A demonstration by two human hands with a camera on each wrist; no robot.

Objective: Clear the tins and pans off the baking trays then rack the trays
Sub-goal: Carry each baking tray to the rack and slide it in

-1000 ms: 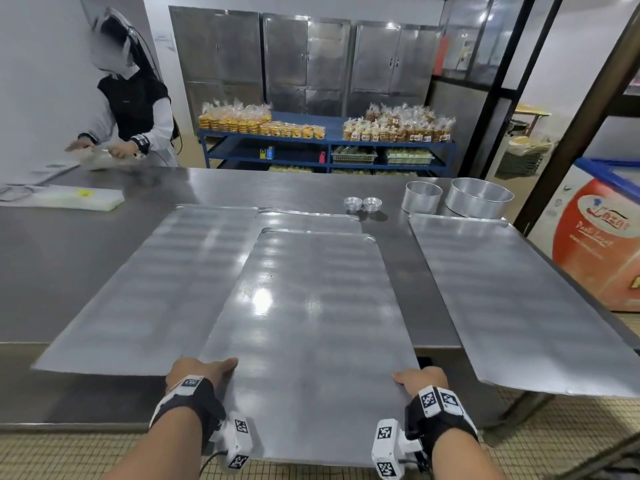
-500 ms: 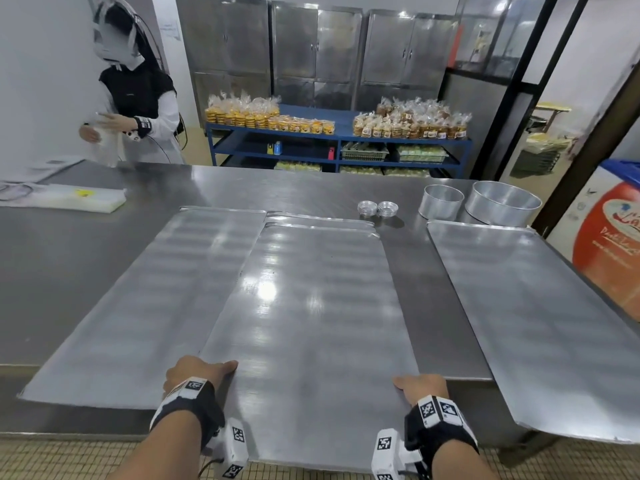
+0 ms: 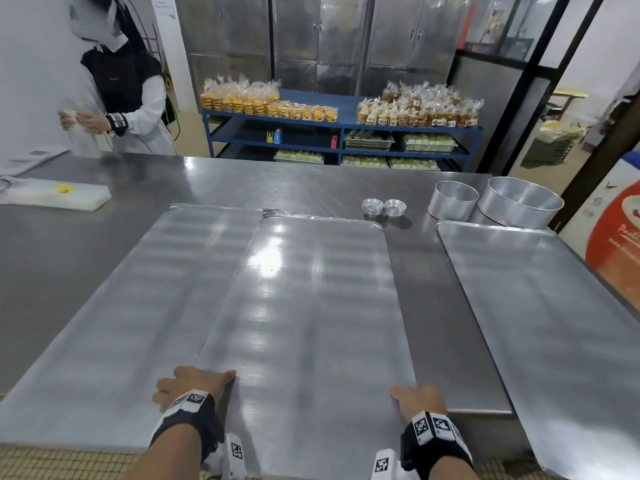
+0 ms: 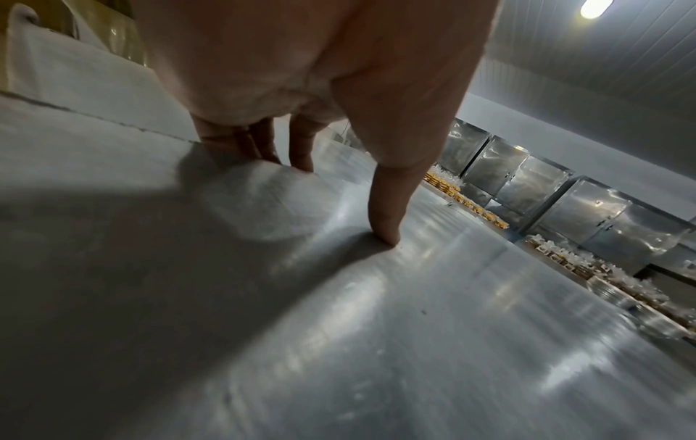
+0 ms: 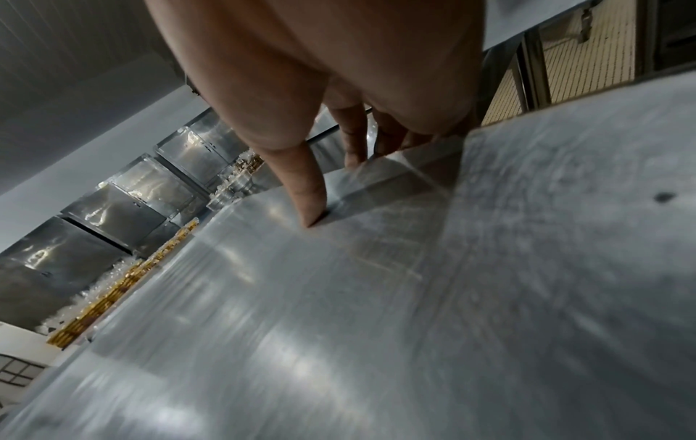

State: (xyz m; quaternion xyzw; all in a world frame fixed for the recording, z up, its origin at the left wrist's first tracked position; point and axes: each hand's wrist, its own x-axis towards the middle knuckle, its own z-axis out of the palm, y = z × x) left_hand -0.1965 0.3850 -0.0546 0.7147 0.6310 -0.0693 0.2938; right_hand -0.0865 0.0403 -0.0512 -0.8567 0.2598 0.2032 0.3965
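Three large flat baking trays lie on the steel table. My left hand (image 3: 194, 382) and right hand (image 3: 415, 398) grip the near side edges of the middle tray (image 3: 311, 306), which overhangs the table's front edge. Each thumb (image 4: 388, 208) (image 5: 305, 184) presses on the tray's top, while the fingers (image 4: 301, 148) curl down over its edge. At its far end the rim of another tray (image 3: 294, 213) shows beneath. The left tray (image 3: 138, 306) and right tray (image 3: 554, 323) are bare. Two small tins (image 3: 372, 206) and two round pans (image 3: 453, 199) (image 3: 519, 202) stand on the table behind.
Another person (image 3: 121, 98) stands at the table's far left corner, handling something white. A white block (image 3: 59, 197) lies at the left. A blue shelf (image 3: 346, 133) of packed baked goods and steel cabinets stand behind. The right tray juts past the table's right front corner.
Both hands keep the same hold. The middle tray's far edge has closed up on the rim of the tray beneath it. The other person has raised their hands off the table.
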